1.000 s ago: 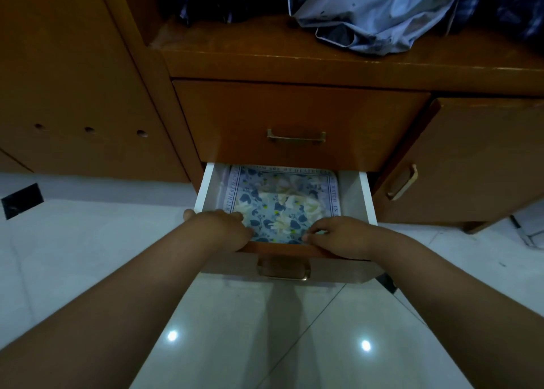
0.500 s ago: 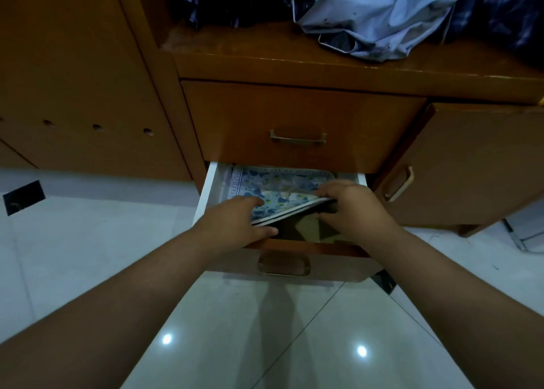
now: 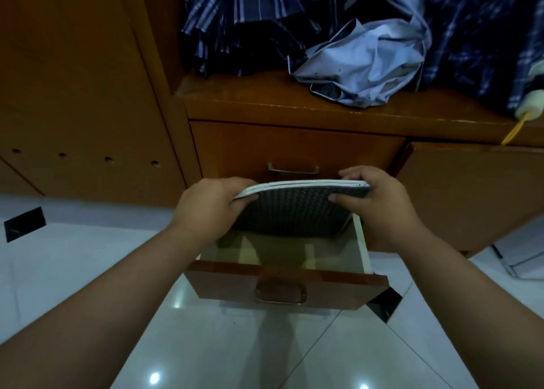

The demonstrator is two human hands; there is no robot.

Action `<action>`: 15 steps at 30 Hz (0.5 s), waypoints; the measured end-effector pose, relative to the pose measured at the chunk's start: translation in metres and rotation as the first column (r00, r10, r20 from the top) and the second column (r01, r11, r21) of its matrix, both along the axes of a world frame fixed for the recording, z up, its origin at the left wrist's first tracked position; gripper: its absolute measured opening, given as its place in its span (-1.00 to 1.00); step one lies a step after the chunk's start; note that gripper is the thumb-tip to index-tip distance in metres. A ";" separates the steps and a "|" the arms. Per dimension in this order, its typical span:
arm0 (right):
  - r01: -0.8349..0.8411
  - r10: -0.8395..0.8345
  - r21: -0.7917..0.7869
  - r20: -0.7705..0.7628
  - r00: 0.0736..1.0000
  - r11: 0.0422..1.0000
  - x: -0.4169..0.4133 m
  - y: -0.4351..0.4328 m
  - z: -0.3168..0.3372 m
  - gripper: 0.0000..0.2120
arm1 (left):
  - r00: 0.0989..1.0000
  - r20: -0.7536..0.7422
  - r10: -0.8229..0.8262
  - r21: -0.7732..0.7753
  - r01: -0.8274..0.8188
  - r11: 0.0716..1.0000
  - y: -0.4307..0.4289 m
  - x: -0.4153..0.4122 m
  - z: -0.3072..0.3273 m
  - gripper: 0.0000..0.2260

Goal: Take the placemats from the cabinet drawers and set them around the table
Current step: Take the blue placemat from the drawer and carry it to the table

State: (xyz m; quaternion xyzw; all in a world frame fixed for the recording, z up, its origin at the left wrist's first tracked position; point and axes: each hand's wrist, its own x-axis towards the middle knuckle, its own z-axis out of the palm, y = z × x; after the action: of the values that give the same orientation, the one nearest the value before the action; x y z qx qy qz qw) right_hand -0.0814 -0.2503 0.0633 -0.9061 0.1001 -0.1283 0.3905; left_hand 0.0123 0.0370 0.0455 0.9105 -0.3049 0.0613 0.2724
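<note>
Change since 0.5 s ago: stack of placemats (image 3: 294,212) has come up from lying flat in the lower drawer (image 3: 223,282). Its printed face showed then; its dark woven underside faces the camera now. Both hands have risen with it.
Left hand (image 3: 206,209): grips the left end of the stack. The thumb (image 3: 244,201) is pressed across the dark underside, and the other fingers are curled round behind, out of sight. The grip is narrow, closed to the thickness of the stack.
Right hand (image 3: 379,203): grips the right end. The thumb (image 3: 341,197) lies on the underside just below the top edge, with the fingers wrapped over and behind. The pinch is equally narrow.
Placemats, position: held above the open lower drawer, in front of the shut upper drawer (image 3: 294,147) and just below its metal handle (image 3: 293,169). The bottom edge hangs near the drawer's opening; I cannot tell whether it touches.
Placemats, orientation: long axis runs left to right between the hands. The stack is tilted steeply, top edge up, and several white layer edges show along the top.
Lower drawer: pulled out, with its pale bottom showing under the stack and its own handle (image 3: 281,293) toward the camera.
Surroundings: wooden shelf (image 3: 265,100) above the drawers carries a crumpled pale blue cloth (image 3: 362,67) and dark plaid fabric (image 3: 244,20). A cabinet door (image 3: 471,197) stands ajar at right. Glossy white floor tiles (image 3: 235,344) lie below.
</note>
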 end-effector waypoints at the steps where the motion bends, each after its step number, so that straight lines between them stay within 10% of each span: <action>1: -0.030 0.030 0.123 0.000 1.000 0.992 -0.001 -0.003 0.005 -0.78 | 1.000 0.015 -0.006 -0.026 0.006 1.000 0.002 0.000 0.008 -0.75; 15: -0.169 0.101 0.253 0.260 0.960 0.953 -0.004 -0.003 0.037 -0.77 | 0.952 -0.302 -0.046 -0.537 -0.130 0.834 0.034 0.008 0.038 -0.81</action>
State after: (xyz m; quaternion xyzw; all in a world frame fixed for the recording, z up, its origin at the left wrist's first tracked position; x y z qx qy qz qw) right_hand -0.0856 -0.2534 0.0998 -0.8258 0.0054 -0.1965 0.5286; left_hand 0.0204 0.0705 0.0840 0.7985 -0.2088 0.0122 0.5645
